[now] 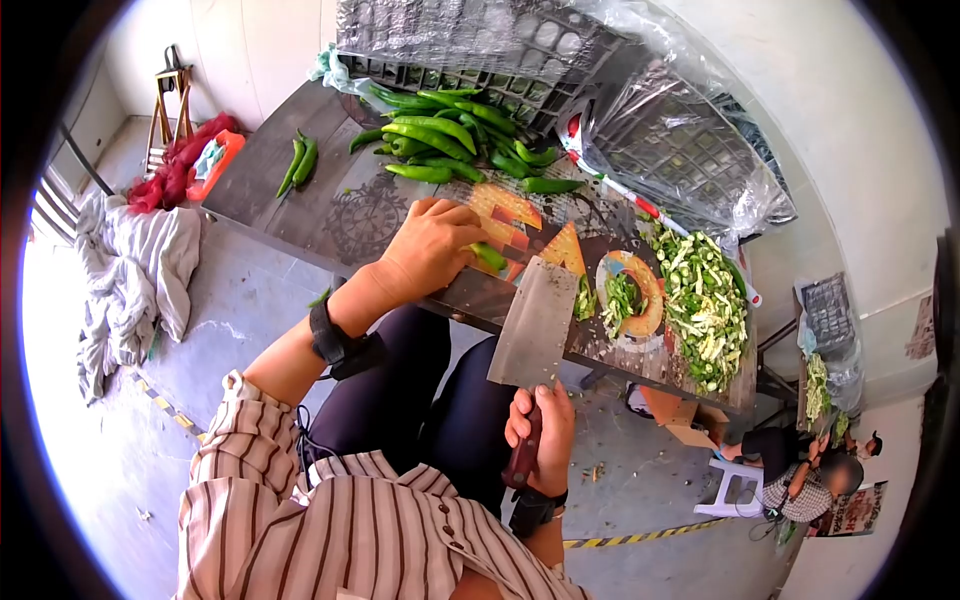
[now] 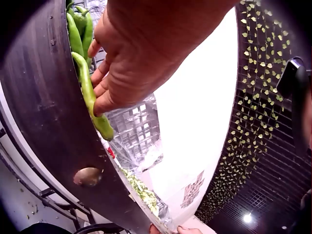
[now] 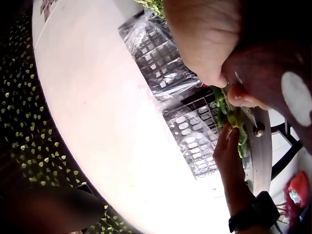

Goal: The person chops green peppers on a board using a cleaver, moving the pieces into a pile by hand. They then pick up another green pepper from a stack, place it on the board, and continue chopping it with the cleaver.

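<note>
In the head view my left hand (image 1: 428, 245) holds a green chili pepper (image 1: 488, 256) against the table, its end poking out past the fingers. The left wrist view shows that long pepper (image 2: 87, 95) lying along the table edge, under the fingertips. My right hand (image 1: 548, 430) grips the dark wooden handle of a cleaver (image 1: 537, 325). The broad blade slants up over the table's front edge, just right of the held pepper. Beside the blade lie small heaps of cut pepper (image 1: 622, 298), and a larger heap of chopped pepper (image 1: 705, 310) covers the right end.
Whole green peppers (image 1: 440, 135) are piled at the back of the dark table (image 1: 255, 205), with a few more (image 1: 299, 163) at its left. Plastic-wrapped black crates (image 1: 680, 140) stand behind. Another person (image 1: 805, 488) sits at far right near a white stool (image 1: 730, 488).
</note>
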### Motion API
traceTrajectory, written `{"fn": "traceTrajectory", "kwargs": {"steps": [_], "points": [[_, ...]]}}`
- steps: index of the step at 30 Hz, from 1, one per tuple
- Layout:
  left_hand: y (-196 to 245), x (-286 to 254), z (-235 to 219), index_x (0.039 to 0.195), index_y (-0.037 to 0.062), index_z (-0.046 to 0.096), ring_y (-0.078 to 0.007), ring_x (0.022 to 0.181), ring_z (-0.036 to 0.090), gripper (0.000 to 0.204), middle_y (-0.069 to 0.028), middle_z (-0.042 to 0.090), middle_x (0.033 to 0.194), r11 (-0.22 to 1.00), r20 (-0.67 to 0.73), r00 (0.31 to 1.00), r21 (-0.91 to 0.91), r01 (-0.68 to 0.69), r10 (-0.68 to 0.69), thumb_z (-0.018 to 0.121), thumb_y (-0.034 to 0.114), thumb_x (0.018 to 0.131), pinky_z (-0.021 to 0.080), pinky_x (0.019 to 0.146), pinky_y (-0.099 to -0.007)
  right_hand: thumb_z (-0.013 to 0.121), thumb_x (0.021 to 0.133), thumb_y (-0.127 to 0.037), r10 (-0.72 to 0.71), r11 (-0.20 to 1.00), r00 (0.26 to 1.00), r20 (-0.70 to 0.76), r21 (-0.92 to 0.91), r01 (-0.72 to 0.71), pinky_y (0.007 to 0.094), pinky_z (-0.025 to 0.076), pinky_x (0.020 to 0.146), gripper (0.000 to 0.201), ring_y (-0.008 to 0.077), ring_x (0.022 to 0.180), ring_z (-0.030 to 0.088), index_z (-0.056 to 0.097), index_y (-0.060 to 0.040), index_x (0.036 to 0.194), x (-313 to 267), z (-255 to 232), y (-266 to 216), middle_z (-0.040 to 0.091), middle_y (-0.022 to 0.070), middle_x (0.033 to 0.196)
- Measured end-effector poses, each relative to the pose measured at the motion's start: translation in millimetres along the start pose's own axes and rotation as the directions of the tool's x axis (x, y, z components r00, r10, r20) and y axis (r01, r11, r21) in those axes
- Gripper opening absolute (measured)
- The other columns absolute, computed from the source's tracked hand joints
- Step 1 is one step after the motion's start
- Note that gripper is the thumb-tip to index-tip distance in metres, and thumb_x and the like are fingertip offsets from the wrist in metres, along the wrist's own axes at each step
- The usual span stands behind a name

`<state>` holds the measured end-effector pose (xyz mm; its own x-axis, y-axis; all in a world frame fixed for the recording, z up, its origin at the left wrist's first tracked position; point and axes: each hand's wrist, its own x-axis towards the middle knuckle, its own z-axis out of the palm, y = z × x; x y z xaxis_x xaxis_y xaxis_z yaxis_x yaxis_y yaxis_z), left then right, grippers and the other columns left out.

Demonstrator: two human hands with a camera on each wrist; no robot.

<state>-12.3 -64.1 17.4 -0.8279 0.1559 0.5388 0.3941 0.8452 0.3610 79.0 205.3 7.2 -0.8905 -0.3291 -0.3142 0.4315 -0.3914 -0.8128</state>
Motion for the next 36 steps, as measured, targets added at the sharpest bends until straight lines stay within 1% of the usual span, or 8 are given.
{"fn": "traceTrajectory", "kwargs": {"steps": [9, 12, 14, 15, 16, 19, 26, 36], "points": [[18.1, -6.9, 15.4, 0.096, 0.0097, 0.068, -0.0259, 0.095, 0.055, 0.022, -0.0049, 0.059, 0.094, 0.997, -0.126, 0.992, -0.076, 0.005, -0.015, 0.071, 0.013, 0.075, 0.042, 0.089, -0.0379, 0.044, 0.1, -0.017, -0.031, 0.998, 0.999, -0.016, -0.062, 0.03, 0.025, 0.043, 0.043, 0.014, 0.0088, 0.051, 0.047, 0.049, -0.0077, 0.109, -3.1, 8.6, -7.9, 0.05, 0.0044, 0.078], [31.3, -15.2, 19.2, 0.097, 0.0093, 0.068, -0.0261, 0.097, 0.055, 0.023, -0.0053, 0.059, 0.095, 0.989, -0.113, 0.992, -0.143, 0.04, -0.057, 0.072, 0.012, 0.075, 0.043, 0.088, -0.0375, 0.046, 0.1, -0.017, -0.084, 0.977, 0.996, -0.021, -0.201, 0.078, 0.0253, 0.045, 0.044, 0.013, 0.0108, 0.051, 0.051, 0.046, -0.0052, 0.106, -5.7, 13.0, -16.6, 0.054, 0.0057, 0.079], [38.0, -18.5, 22.5, 0.098, 0.0094, 0.069, -0.0259, 0.098, 0.055, 0.023, -0.0052, 0.06, 0.098, 0.983, -0.146, 0.987, -0.181, 0.036, -0.063, 0.072, 0.012, 0.075, 0.043, 0.088, -0.0376, 0.047, 0.101, -0.02, -0.203, 0.933, 0.979, 0.017, -0.3, 0.199, 0.0244, 0.045, 0.044, 0.017, 0.0109, 0.051, 0.051, 0.045, -0.0037, 0.106, -6.8, 13.8, -20.1, 0.055, 0.0071, 0.081], [39.5, -20.3, 25.5, 0.098, 0.0095, 0.07, -0.0252, 0.098, 0.055, 0.023, -0.0047, 0.06, 0.099, 0.978, -0.151, 0.986, -0.203, 0.045, -0.077, 0.073, 0.012, 0.075, 0.042, 0.087, -0.0371, 0.047, 0.102, -0.024, -0.245, 0.909, 0.966, 0.085, -0.326, 0.26, 0.0235, 0.045, 0.046, 0.03, 0.0105, 0.052, 0.052, 0.045, -0.0006, 0.121, -7.0, 17.3, -25.0, 0.055, 0.0079, 0.082], [40.6, -21.5, 27.3, 0.098, 0.0095, 0.071, -0.0246, 0.098, 0.055, 0.023, -0.0041, 0.061, 0.1, 0.973, -0.155, 0.984, -0.225, 0.055, -0.091, 0.073, 0.012, 0.076, 0.042, 0.087, -0.0367, 0.047, 0.102, -0.024, -0.242, 0.905, 0.966, 0.088, -0.338, 0.257, 0.0235, 0.045, 0.046, 0.03, 0.0105, 0.052, 0.052, 0.045, -0.0006, 0.121, -7.5, 21.7, -29.3, 0.055, 0.0079, 0.082], [41.0, -22.8, 28.7, 0.098, 0.0101, 0.072, -0.0225, 0.097, 0.056, 0.021, -0.0021, 0.061, 0.099, 0.971, -0.175, 0.98, -0.233, 0.054, -0.097, 0.073, 0.013, 0.077, 0.041, 0.088, -0.0357, 0.046, 0.103, -0.027, -0.298, 0.857, 0.947, 0.118, -0.404, 0.319, 0.0224, 0.044, 0.048, 0.053, 0.0098, 0.055, 0.051, 0.03, -0.0027, 0.148, -6.5, 27.2, -36.1, 0.055, 0.0072, 0.083], [39.1, -23.0, 29.1, 0.097, 0.0131, 0.073, -0.0194, 0.094, 0.057, 0.019, 0.001, 0.061, 0.094, 0.978, -0.212, 0.973, -0.205, 0.046, -0.091, 0.073, 0.017, 0.078, 0.039, 0.089, -0.0346, 0.044, 0.104, -0.023, -0.338, 0.837, 0.938, 0.073, -0.432, 0.335, 0.0227, 0.044, 0.048, 0.05, 0.0096, 0.054, 0.051, 0.032, -0.0031, 0.148, 4.0, 32.0, -36.1, 0.056, 0.0072, 0.082], [37.7, -22.2, 33.4, 0.092, 0.0152, 0.072, -0.0201, 0.093, 0.056, 0.016, 0.0018, 0.061, 0.093, 0.987, -0.281, 0.958, -0.162, 0.012, -0.057, 0.074, 0.018, 0.076, 0.04, 0.091, -0.0365, 0.045, 0.104, -0.015, -0.39, 0.767, 0.912, 0.13, -0.503, 0.4, 0.0242, 0.044, 0.051, 0.051, 0.0098, 0.055, 0.046, 0.028, -0.0016, 0.151, 24.0, 39.4, -41.8, 0.05, 0.0056, 0.078]]}}
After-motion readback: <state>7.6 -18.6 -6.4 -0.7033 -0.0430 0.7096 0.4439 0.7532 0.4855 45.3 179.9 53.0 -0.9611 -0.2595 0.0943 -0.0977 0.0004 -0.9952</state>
